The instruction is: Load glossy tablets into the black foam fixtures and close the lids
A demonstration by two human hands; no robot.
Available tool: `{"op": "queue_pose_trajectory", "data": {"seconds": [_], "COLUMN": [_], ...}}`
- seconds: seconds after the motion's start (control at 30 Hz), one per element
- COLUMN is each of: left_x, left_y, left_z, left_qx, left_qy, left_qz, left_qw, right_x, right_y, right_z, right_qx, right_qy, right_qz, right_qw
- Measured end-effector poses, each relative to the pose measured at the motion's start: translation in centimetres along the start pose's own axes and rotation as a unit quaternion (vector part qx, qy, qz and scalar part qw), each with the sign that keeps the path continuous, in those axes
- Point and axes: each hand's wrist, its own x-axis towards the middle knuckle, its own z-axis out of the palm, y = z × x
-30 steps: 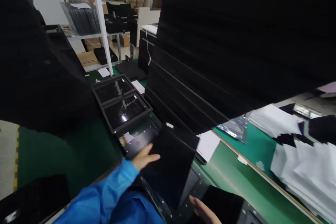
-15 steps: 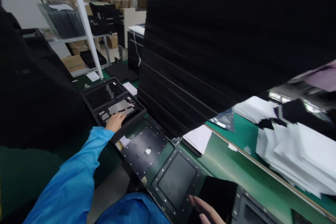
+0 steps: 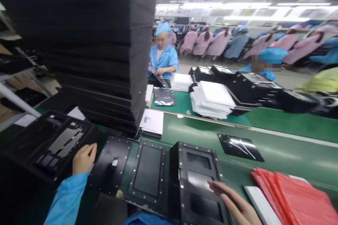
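Hovering by the black foam tray (image 3: 62, 178), L hand (image 3: 84, 158) has curled fingers — can't tell if closed or holding anything; R hand (image 3: 235, 200) fans out, ungripped, over 3-window black fixture (image 3: 199, 192). Grey-plated panel (image 3: 64, 142) sits recessed in tray, prob. so it won't slide. Tall black stack (image 3: 105, 59) walls far side — green bench (image 3: 232, 172) shows R of fixture edge.

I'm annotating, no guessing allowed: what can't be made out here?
Head view throughout:
Right hand: wrist cut off by the bottom edge.
Black three-window fixture: near end cut off there too.
White sheet: print too small.
Black stack: cut off by the top edge.
Left hand: its curl hides whether it holds anything.
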Motion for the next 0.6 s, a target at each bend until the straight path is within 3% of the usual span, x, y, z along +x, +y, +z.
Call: {"op": "queue_pose_trajectory", "data": {"seconds": [0.1, 0.2, 0.27, 0.3, 0.4, 0.5, 0.6], "left_x": [-2.5, -5.4, -7.2, -8.1, -10.8, -14.4, -18.7], "left_y": [7.4, 13.9, 16.9, 17.9, 19.1, 18.5, 17.5], "left_z": [1.0, 1.7, 1.5, 1.2, -0.7, -2.8, -4.1], "left_qx": [-0.031, -0.041, -0.035, -0.028, 0.005, 0.045, 0.057], "left_qy": [-0.032, -0.09, -0.132, -0.152, -0.187, -0.201, -0.239], "left_qz": [0.044, 0.086, 0.097, 0.093, 0.038, -0.073, -0.185], "left_qw": [0.998, 0.991, 0.986, 0.984, 0.982, 0.976, 0.951], "right_x": [5.3, 11.6, 15.5, 17.2, 21.2, 24.1, 26.2], "right_y": [2.0, 4.7, 6.8, 7.8, 10.2, 11.1, 10.8], "right_z": [-5.3, -9.7, -12.1, -13.1, -15.4, -16.8, -17.1], "right_qx": [0.188, 0.402, 0.47, 0.475, 0.437, 0.411, 0.389], "right_qy": [0.042, 0.108, 0.168, 0.188, 0.201, 0.184, 0.151], "right_qz": [0.023, 0.078, 0.137, 0.163, 0.186, 0.159, 0.117], "right_qw": [0.981, 0.906, 0.855, 0.844, 0.857, 0.878, 0.901]}}
